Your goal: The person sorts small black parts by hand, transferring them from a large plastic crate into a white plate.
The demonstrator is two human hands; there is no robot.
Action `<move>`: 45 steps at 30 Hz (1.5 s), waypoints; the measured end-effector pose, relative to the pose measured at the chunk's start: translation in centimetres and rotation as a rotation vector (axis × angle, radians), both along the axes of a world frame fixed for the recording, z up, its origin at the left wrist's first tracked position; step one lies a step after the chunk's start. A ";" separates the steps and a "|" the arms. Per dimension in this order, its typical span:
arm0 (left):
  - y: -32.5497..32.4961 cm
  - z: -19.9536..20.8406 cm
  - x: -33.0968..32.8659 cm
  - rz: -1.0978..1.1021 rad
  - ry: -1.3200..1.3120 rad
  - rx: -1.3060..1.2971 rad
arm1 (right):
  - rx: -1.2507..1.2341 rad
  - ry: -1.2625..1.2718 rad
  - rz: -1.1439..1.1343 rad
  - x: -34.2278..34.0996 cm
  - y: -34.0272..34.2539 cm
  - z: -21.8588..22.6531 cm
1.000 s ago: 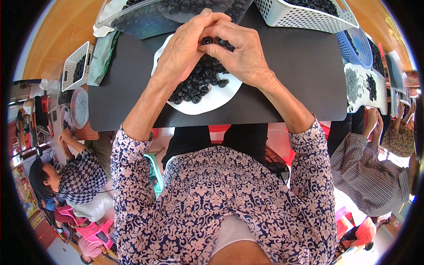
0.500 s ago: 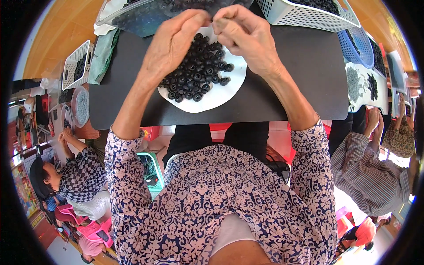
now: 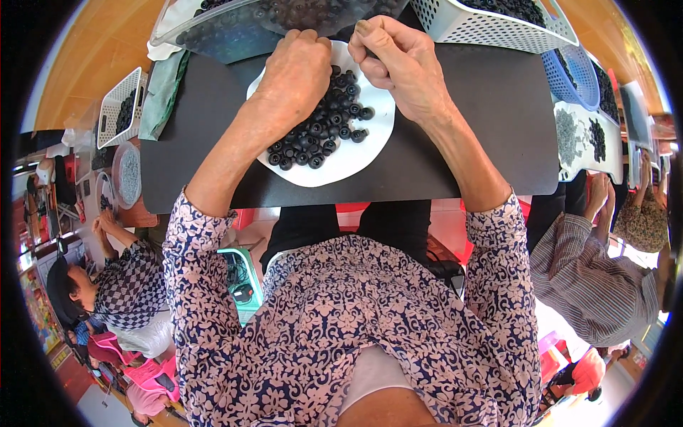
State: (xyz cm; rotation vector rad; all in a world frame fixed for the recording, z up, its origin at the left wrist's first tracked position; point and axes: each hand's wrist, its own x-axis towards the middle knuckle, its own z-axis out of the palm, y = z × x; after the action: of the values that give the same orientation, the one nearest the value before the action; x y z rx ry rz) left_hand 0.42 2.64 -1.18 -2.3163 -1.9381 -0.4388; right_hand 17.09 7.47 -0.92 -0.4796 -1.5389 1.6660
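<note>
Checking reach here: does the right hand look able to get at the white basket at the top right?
Probably yes: the right hand is raised beside the white basket, with only bare black table between them.

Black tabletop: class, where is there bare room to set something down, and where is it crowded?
Bare patches of black tabletop: right of the white plate, and left of it beside the green cloth. Crowded: far edge, where both hands meet baskets.
</note>
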 end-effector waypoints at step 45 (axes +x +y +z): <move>-1.5 0.0 1.8 -0.203 -1.359 -0.163 | 0.651 -0.173 -0.173 -0.8 -1.3 -1.2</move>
State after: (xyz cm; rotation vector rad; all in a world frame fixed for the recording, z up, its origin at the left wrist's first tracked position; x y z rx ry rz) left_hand 2.26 1.09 -1.23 -2.4940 -2.0454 -2.4297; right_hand 16.33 6.14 -2.09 -0.3919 -1.9863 0.9313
